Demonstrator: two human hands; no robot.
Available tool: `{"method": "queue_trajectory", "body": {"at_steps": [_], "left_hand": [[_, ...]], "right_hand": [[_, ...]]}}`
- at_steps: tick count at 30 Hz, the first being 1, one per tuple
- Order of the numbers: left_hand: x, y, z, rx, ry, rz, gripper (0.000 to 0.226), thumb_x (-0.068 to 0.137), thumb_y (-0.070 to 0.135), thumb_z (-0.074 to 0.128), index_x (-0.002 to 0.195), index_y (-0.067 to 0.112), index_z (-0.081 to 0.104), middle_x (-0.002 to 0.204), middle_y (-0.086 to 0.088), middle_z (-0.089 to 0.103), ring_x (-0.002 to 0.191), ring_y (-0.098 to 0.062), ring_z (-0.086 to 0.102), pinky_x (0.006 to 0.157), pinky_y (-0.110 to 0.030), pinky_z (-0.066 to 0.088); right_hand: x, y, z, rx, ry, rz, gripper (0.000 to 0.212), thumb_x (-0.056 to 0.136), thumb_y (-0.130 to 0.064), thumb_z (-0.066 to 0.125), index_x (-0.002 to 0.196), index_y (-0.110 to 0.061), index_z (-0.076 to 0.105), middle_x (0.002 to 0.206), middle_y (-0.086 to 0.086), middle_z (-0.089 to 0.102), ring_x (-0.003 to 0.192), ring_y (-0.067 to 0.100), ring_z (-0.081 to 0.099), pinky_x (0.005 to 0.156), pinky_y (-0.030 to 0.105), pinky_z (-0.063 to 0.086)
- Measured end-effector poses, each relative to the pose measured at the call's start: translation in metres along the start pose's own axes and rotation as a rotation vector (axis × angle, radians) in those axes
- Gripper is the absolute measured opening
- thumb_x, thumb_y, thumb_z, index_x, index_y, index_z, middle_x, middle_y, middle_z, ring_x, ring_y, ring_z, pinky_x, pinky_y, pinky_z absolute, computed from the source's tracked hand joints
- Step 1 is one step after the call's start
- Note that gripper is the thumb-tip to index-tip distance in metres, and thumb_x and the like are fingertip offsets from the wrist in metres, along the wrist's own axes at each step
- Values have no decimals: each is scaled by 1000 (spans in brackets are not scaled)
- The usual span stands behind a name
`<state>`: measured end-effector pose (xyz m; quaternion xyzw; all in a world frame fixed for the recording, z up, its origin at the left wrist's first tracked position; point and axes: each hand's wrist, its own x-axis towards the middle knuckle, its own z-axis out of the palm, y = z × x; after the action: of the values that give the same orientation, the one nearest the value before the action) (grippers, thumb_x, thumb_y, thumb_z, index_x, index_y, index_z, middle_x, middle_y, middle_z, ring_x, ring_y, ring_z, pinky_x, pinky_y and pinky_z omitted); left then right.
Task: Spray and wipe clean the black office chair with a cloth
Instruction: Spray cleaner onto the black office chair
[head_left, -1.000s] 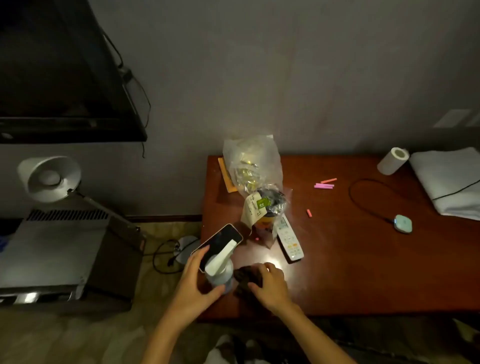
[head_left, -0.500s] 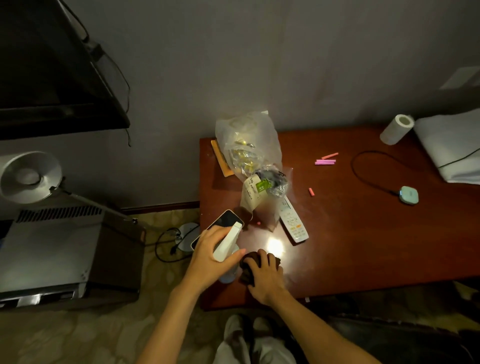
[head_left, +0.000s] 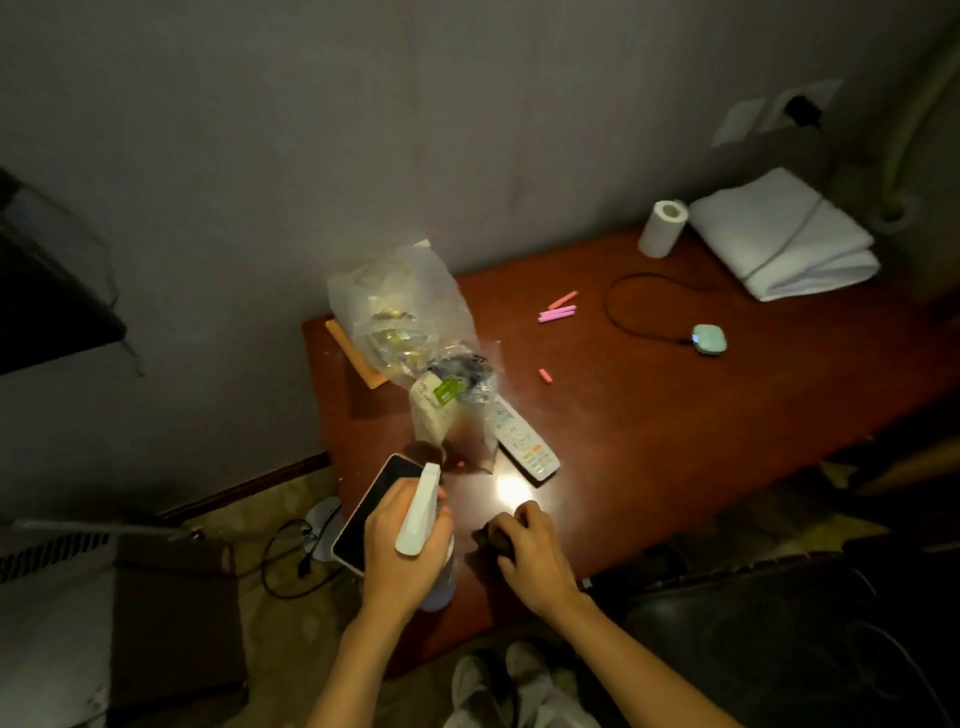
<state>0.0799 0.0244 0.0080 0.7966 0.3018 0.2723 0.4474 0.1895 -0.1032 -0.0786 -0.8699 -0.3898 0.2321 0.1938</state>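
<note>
Spray bottle upright in the left hand, over the near left corner of the reddish wooden desk. Fingers wrapped round the neck just under the white trigger head, nozzle aimed away toward the wall, pale body showing below the palm. Dark cloth bunched on the desk top just right of the bottle, pinned under the right hand, fingers curled over it and gripping. Small gap between bottle and cloth, both hands close together. Black office chair low at the right, by the near edge of the desk, just beyond the right forearm and apart from both hands.

Smartphone with dark screen tucked behind the left hand, jutting past the desk's left edge; held or merely lying there, cannot tell. Farther back: white remote control, clear plastic bag of packets, pink sticks, teal device on a black cable, paper roll, folded white towel. Bright light spot on the wood between remote control and right hand.
</note>
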Motion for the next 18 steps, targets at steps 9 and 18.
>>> {"method": "queue_trajectory", "body": {"at_steps": [9, 18], "left_hand": [[-20, 70, 61, -141, -345, 164, 7, 78, 17, 63, 81, 17, 57, 75, 6, 55, 69, -11, 56, 59, -21, 45], [-126, 98, 128, -12, -738, 260, 27, 77, 29, 59, 63, 32, 37, 66, 7, 41, 60, -10, 45, 54, -26, 36]], "right_hand": [[-108, 54, -44, 188, 280, 377, 34, 80, -9, 61, 112, -21, 57, 111, -1, 39, 109, 20, 45, 94, 24, 35], [-251, 87, -43, 375, 411, 707, 43, 81, -14, 64, 81, -50, 42, 105, -13, 38, 102, 5, 46, 96, 22, 40]]}}
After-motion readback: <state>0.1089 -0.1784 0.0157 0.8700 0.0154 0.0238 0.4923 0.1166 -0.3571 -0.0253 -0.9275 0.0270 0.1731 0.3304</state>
